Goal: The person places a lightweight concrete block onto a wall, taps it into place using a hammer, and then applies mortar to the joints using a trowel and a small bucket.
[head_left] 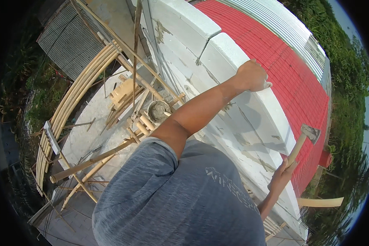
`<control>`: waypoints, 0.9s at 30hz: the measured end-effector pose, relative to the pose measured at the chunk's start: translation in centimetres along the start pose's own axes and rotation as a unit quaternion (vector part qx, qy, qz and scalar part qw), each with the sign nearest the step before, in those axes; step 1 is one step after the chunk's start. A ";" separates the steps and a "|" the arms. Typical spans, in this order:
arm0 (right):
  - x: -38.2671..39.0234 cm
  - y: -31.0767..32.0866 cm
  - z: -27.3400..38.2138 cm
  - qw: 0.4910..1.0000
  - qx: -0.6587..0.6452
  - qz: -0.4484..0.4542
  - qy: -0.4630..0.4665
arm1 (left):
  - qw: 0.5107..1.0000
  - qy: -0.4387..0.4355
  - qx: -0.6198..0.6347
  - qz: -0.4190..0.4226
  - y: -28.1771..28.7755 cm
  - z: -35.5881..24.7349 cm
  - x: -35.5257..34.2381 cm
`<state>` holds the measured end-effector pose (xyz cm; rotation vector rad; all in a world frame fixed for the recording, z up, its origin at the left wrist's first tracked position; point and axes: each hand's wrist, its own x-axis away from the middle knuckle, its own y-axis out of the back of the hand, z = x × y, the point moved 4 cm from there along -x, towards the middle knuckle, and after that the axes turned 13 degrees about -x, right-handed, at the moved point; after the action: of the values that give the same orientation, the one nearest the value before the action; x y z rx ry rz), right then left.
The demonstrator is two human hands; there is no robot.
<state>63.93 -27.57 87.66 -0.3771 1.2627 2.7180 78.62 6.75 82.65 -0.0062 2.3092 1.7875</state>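
Observation:
My left hand (252,76) is closed in a fist at the top edge of a wall of white blocks (223,53). Its fingers curl under on the far side, so whatever they may hold is hidden. Lower right, my right hand (280,175) wraps round the wooden handle of a hammer (298,148). The hammer's grey metal head points up and away, beyond the wall's top and in front of the red roof. A narrow gap parts two blocks of the top course, just to the left of my left hand.
Beyond the wall slopes a red tiled roof (270,51) with a corrugated metal roof (283,20) behind it. Bamboo scaffold poles (76,88) stand at left. A bucket of grey mortar (157,110) sits below my left arm. A thin strip (322,202) juts out at lower right.

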 end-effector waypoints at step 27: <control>0.4 -4.0 3.1 0.975 0.010 0.112 -0.192 | 0.999 -0.004 -0.018 -0.037 -1.5 -2.6 -1.6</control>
<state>63.87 -22.64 86.54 0.3014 1.2817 2.7641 79.93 3.69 82.11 -0.0890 2.2417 1.7884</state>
